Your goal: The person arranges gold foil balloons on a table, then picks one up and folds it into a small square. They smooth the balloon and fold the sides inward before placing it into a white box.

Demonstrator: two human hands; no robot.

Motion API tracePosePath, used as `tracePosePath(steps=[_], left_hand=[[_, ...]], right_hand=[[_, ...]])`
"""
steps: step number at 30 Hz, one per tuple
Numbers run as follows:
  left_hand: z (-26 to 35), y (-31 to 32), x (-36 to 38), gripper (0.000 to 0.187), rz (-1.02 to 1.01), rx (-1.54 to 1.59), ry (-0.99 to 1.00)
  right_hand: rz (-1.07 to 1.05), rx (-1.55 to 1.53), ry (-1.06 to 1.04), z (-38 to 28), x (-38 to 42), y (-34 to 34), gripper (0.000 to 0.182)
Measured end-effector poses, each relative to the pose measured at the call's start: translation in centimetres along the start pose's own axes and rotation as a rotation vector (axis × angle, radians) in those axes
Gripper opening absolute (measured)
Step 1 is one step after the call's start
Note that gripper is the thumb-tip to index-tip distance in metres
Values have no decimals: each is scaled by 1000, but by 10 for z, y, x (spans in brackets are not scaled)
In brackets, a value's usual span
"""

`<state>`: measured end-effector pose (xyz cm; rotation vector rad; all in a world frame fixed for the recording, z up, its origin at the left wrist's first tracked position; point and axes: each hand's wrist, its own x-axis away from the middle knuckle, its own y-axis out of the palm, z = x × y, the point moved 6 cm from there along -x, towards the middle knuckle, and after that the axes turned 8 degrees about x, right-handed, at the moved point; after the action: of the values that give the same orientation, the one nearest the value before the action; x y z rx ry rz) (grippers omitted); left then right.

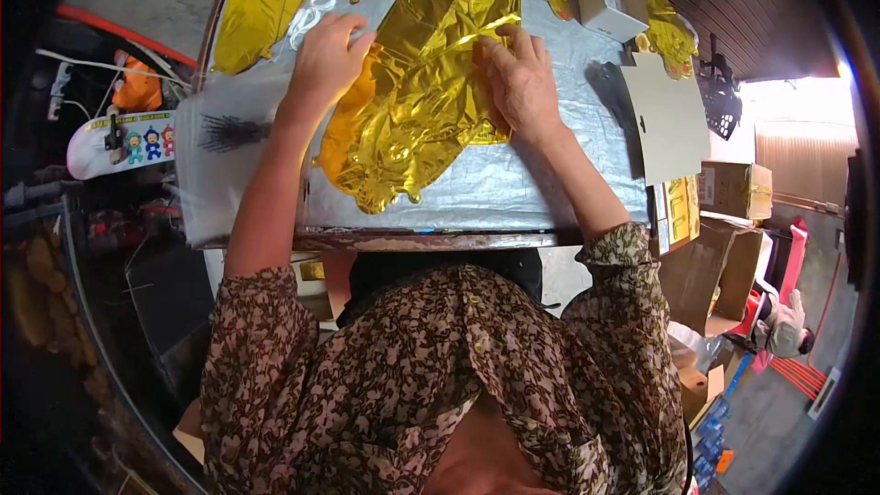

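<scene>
A crumpled, shiny gold foil balloon (417, 92) lies flat on the silvery table cover (477, 188), its scalloped end towards me. My left hand (330, 60) is at its upper left edge, with the thumb by the foil and a gap between thumb and forefinger; the other fingertips are hidden. On the right side, my right hand (527, 82) has its bent fingers pressed together on a fold of the foil. White cord (312, 18) lies coiled just beyond my left hand.
More gold foil pieces (261, 5) lie along the table's far side. A small white box (612, 0) and a grey-white card (665, 119) are at the right. Clear plastic with dark thin strands (234, 133) covers the left. Cardboard boxes (733, 188) stand beyond the right edge.
</scene>
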<state>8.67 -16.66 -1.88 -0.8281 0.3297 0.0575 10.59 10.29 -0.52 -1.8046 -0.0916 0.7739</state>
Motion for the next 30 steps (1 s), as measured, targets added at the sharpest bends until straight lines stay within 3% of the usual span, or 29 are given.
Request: tracePosePath(steps=[5,9,13,18,20,23,26,30], left_hand=[[17,-11,25,43,-30,-125,-148],[41,-14,39,57,-125,-302,-274],[50,-8,46,66,-55,-309,-176],[61,-4,49,72,-93,-420,-225],[61,-3,52,73,-113,-462,-253],[61,1,53,80,-98,-515,-223],[56,2,50,82,-135,-534,-273],[49,0,40,83,-251,-409,-453]], right_hand=[[-4,-81,54,16,-17,18,26],[-122,-208,163,22,-24,31,21],[-154,-276,111,10,-27,24,22],[-243,-311,45,-6,-19,22,25],[-373,-597,178,-5,-8,36,26],[-269,-477,0,-10,-10,27,26],[-258,-496,-40,-10,-7,29,28],[-178,-523,-81,-11,-8,25,26]])
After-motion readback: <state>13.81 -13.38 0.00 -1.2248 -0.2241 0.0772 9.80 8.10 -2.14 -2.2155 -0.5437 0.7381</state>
